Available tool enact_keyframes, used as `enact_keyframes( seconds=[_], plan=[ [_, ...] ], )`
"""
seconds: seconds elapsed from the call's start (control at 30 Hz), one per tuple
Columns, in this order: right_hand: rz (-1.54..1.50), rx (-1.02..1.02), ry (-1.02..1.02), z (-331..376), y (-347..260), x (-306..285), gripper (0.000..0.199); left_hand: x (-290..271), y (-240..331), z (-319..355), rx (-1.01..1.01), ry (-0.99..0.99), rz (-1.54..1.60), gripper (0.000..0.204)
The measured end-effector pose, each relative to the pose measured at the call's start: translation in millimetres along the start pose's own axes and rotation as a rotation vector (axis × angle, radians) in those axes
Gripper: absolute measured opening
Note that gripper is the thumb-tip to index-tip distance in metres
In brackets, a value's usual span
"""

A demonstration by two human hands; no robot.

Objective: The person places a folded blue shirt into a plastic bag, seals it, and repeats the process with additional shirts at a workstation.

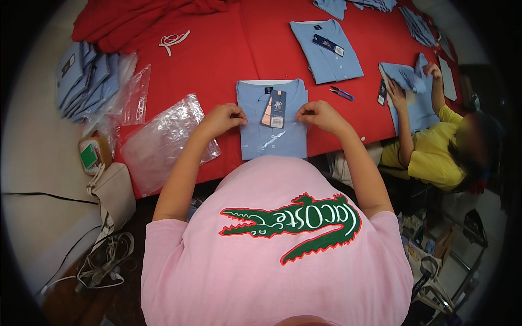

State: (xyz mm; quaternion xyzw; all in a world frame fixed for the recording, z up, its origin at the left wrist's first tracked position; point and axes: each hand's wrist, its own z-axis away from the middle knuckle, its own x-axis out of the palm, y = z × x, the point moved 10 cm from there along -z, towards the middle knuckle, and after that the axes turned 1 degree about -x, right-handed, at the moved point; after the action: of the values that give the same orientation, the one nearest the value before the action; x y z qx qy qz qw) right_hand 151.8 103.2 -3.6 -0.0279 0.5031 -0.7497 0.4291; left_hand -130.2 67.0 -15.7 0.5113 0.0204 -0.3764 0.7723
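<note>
A folded light-blue shirt (pixel 253 108) lies in front of me with its collar away from me. Dark and peach hang tags (pixel 277 106) rest on its front. Glare over its lower half shows a clear plastic bag (pixel 265 142) around that part; how far up the bag reaches I cannot tell. My left hand (pixel 224 119) pinches at the shirt's left edge, my right hand (pixel 322 115) at its right edge, apparently on the bag's thin sides. Beside my left forearm lie flat clear bags (pixel 163 138).
Red cloth (pixel 212 54) covers the table. Another folded shirt (pixel 326 57) and blue-handled thread snips (pixel 342 94) lie at right. Bagged shirts (pixel 89 81) are piled far left, near a white strap (pixel 174 41). At right, a person in yellow (pixel 429 152) handles a blue shirt (pixel 408 100).
</note>
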Motion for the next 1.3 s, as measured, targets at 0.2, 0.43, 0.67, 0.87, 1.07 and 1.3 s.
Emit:
enact_keyframes(
  seconds=[0.2, 0.43, 0.67, 0.87, 1.07, 1.3],
  plan=[
    [0.627, -0.358, 0.234, -6, -41, -6, 0.012, -4, 31, -16, 0.280, 0.153, -0.541, 0.011],
    [0.431, -0.189, 0.053, -55, -18, -22, 0.012, -16, 24, -59, 0.110, -0.087, -0.572, 0.012],
    [0.154, -0.098, 0.080, -88, 13, -45, 0.010, -41, 25, -86, 0.098, 0.010, -0.408, 0.021],
    [0.294, -0.240, 0.405, -71, -26, -60, 0.016, -53, 14, -85, 0.114, 0.231, -0.044, 0.019],
    [0.629, -0.622, 0.605, 23, -162, -95, 0.015, -113, 138, 31, 0.330, 0.327, -0.298, 0.011],
    [0.930, -1.163, 0.865, 149, -281, -123, 0.030, -132, 285, 191, 0.829, 1.051, -0.822, 0.009]
  ],
)
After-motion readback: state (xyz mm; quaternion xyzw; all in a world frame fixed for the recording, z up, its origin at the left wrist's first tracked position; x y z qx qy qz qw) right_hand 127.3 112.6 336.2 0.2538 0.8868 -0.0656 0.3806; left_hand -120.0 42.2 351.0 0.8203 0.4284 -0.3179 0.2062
